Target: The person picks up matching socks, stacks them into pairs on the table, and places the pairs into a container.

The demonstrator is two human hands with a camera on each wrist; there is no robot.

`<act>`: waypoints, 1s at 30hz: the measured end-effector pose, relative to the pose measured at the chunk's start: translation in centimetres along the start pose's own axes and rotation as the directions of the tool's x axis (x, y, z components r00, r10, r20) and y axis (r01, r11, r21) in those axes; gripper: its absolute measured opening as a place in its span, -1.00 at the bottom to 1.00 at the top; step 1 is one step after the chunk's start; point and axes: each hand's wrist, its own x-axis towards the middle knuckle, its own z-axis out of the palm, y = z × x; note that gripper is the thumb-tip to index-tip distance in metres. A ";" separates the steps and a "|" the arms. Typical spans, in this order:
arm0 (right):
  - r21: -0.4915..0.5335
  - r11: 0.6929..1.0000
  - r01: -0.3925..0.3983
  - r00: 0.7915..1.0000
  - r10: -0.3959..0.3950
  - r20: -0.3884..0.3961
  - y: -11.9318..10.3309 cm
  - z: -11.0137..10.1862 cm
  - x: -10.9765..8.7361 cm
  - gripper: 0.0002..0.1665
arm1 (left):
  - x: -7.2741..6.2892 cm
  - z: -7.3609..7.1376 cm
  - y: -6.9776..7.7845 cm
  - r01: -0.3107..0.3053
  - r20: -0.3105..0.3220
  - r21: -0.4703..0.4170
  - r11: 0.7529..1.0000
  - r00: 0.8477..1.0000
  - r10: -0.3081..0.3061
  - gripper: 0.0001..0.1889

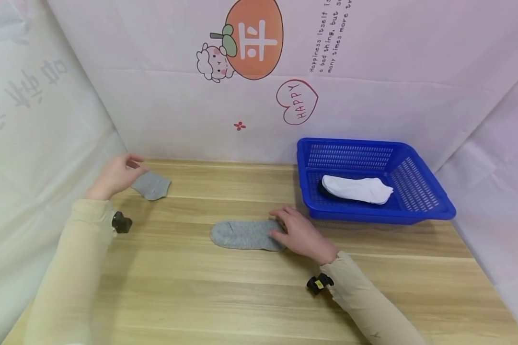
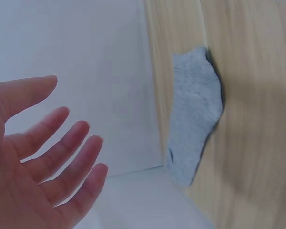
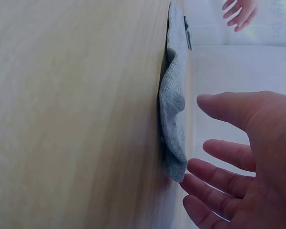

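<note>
One grey ankle sock [image 1: 153, 186] lies flat at the back left of the wooden table. Over its left end hovers my left hand [image 1: 118, 176]; the left wrist view shows that hand's fingers spread and apart from the sock [image 2: 195, 105]. A second grey sock [image 1: 243, 235] lies sideways near the table's middle. My right hand [image 1: 299, 232] is at its right end, covering part of it in the head view. In the right wrist view, the fingers [image 3: 219, 176] are loosely bent beside the sock's end [image 3: 174, 162], and I cannot tell whether they touch it.
A blue plastic basket [image 1: 379, 216] stands at the back right, beyond my right hand. Inside it, a white sock [image 1: 358, 189] lies on top of something dark [image 1: 327, 191]. Printed white cloth [image 1: 164, 110] walls the table at the back and both sides.
</note>
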 end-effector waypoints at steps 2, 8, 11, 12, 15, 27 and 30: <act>-0.006 1.000 -0.001 1.000 0.001 0.004 0.0 0.0 0.0 -0.37 | 0.1 -0.1 -0.3 0.020 -0.011 -0.010 1.000 1.000 -0.020 -0.39; -0.013 1.000 -0.007 1.000 0.007 0.021 0.1 0.2 0.0 -0.35 | 0.2 -0.1 -1.3 0.062 -0.031 -0.016 0.998 0.998 -0.062 -0.39; -0.014 1.000 -0.014 1.000 0.014 0.025 0.1 0.2 -0.1 -0.34 | 0.2 0.0 -2.0 0.086 -0.029 -0.031 0.996 0.996 -0.087 -0.37; -0.014 1.000 -0.016 0.999 0.016 0.027 0.1 0.2 -0.1 -0.34 | 0.2 0.0 -2.3 0.096 -0.028 -0.038 0.995 0.995 -0.097 -0.35; -0.018 1.000 -0.021 0.999 0.021 0.031 0.1 0.2 -0.1 -0.32 | 0.2 0.2 -3.1 0.123 -0.023 -0.059 0.991 0.992 -0.125 -0.32; -0.011 1.000 -0.008 1.000 0.008 0.023 0.2 0.2 -0.3 -0.34 | 0.9 1.7 -6.6 0.103 0.068 0.021 0.994 0.992 -0.104 -0.42; -0.007 1.000 -0.007 1.000 0.008 0.021 0.2 0.2 -0.4 -0.34 | 1.1 2.1 -7.0 0.106 0.066 0.020 0.994 0.992 -0.108 -0.42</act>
